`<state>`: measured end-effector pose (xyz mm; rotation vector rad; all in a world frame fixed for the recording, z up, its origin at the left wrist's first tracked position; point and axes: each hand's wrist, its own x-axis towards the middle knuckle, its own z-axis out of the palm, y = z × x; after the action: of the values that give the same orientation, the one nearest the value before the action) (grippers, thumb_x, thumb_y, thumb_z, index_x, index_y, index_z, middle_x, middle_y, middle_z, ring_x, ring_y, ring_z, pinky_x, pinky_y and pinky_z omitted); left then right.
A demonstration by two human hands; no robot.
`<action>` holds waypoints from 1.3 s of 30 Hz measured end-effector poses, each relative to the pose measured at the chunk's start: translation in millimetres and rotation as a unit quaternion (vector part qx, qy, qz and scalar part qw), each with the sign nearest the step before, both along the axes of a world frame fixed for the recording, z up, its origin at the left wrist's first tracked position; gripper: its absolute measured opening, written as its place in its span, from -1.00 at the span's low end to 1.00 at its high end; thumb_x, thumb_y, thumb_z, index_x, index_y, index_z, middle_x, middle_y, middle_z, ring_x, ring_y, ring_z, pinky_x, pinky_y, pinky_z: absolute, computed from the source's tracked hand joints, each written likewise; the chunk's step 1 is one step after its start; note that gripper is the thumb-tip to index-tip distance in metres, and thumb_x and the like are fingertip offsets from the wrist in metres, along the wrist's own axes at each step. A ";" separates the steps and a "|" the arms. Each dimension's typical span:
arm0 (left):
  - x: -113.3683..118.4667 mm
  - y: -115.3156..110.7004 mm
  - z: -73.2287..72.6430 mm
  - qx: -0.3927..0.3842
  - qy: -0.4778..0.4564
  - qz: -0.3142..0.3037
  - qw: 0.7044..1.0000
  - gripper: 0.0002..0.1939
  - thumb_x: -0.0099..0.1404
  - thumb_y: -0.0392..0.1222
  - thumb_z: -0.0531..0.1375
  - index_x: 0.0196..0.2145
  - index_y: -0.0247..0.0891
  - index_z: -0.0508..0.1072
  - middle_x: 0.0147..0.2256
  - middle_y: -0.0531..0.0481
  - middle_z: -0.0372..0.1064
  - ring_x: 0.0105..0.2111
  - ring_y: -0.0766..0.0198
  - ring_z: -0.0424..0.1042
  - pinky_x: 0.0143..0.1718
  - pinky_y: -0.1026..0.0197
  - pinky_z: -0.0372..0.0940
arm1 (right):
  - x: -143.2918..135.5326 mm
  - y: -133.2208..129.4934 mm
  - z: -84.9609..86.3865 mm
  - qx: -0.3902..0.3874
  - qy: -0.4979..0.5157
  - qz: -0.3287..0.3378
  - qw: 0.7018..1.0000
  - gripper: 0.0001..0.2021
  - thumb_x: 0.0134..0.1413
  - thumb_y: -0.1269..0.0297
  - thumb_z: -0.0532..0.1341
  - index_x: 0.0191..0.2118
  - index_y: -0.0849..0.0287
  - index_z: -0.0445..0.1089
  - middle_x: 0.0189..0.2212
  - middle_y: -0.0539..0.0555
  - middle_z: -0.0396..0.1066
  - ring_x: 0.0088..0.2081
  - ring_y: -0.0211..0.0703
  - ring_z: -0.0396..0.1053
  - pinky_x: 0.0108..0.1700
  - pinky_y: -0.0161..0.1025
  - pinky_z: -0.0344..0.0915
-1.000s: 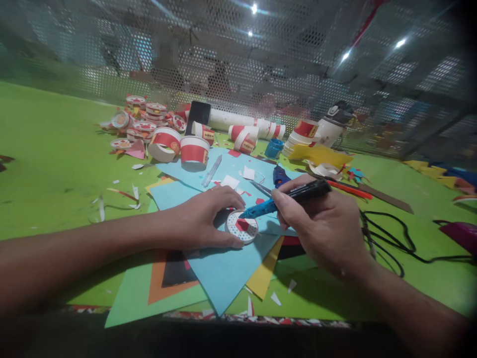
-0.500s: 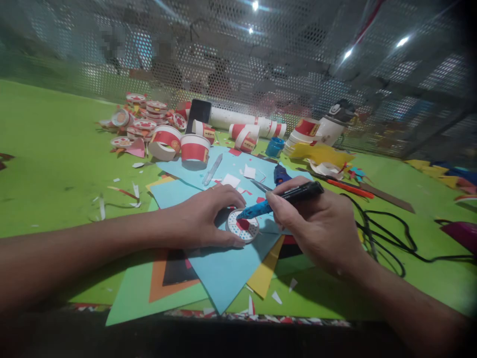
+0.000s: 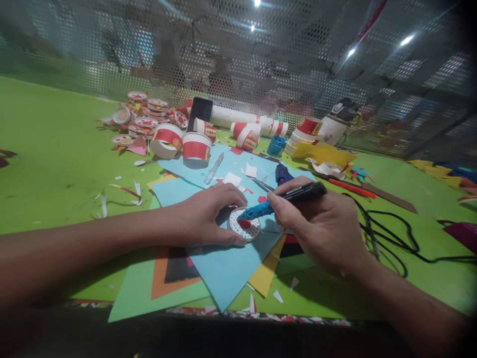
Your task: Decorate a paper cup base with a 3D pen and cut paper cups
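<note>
My left hand grips the rim of a small round white paper disc, thumb at its near side and fingers at its far side. Blue dots and a red centre mark the disc's face. My right hand is closed around a marker with a black body and a blue-stained front part. The marker's tip rests at or just over the disc; contact is hard to tell. Scissor-like metal blades jut out beyond the right hand. Under the disc lie light blue paper sheets.
Red and white paper cup pieces, a blue paint jar and a phone stand behind. Decorated paper discs are heaped at back left. A blue glue gun and black cable lie right. Paper scraps litter the green table.
The view has shifted very slightly. Both hands keep nearly the same pose, and the marker tip stays by the upper left part of the disc.
</note>
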<state>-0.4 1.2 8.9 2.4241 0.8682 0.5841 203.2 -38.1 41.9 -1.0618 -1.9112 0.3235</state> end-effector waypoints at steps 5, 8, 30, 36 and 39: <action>0.1 -0.4 1.2 -0.007 0.009 0.007 1.000 -0.55 0.09 0.00 0.36 -0.12 -0.26 0.40 -0.11 -0.13 0.35 -0.09 0.07 0.32 -0.06 0.05 0.26 | 0.7 -0.1 -1.4 -0.002 -0.011 -0.005 1.000 -0.85 0.07 0.36 0.26 -0.50 0.19 0.38 -0.61 -0.09 0.32 -0.65 -0.39 0.19 -0.67 -0.40 0.11; 0.5 -1.0 2.4 -0.011 0.011 0.009 1.000 -0.54 0.09 -0.01 0.36 -0.11 -0.26 0.39 -0.10 -0.13 0.34 -0.09 0.08 0.32 -0.06 0.04 0.26 | 0.1 -0.1 -1.2 0.000 -0.016 -0.006 1.000 -0.83 0.07 0.36 0.26 -0.52 0.19 0.37 -0.61 -0.09 0.30 -0.65 -0.39 0.18 -0.68 -0.39 0.10; 0.8 0.3 2.6 -0.004 0.013 0.001 1.000 -0.57 0.11 -0.01 0.34 -0.12 -0.26 0.40 -0.12 -0.12 0.34 -0.12 0.09 0.31 -0.06 0.06 0.25 | -0.1 0.6 0.9 -0.018 -0.025 0.028 0.999 -0.86 0.09 0.36 0.27 -0.45 0.20 0.34 -0.69 -0.16 0.21 -0.70 -0.44 0.06 -0.71 -0.42 -0.01; 0.0 0.2 1.6 -0.002 0.012 0.001 1.000 -0.58 0.13 0.02 0.32 -0.14 -0.25 0.40 -0.10 -0.12 0.32 -0.12 0.09 0.31 -0.07 0.06 0.25 | 1.6 4.2 -1.8 -0.026 -0.021 0.048 0.998 -0.82 0.14 0.29 0.25 -0.45 0.21 0.36 -0.64 -0.13 0.28 -0.66 -0.42 0.16 -0.65 -0.42 0.09; -0.4 0.3 1.3 -0.001 0.013 0.000 1.000 -0.57 0.13 0.02 0.32 -0.12 -0.26 0.40 -0.11 -0.12 0.32 -0.12 0.09 0.31 -0.06 0.05 0.25 | 1.8 4.4 -2.3 -0.013 -0.020 0.049 0.999 -0.80 0.14 0.29 0.25 -0.49 0.20 0.36 -0.62 -0.10 0.33 -0.60 -0.39 0.26 -0.59 -0.42 0.17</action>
<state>-0.9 1.5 10.2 2.4349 0.8778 0.5535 204.9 -33.7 39.5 -0.9988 -2.0036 0.3863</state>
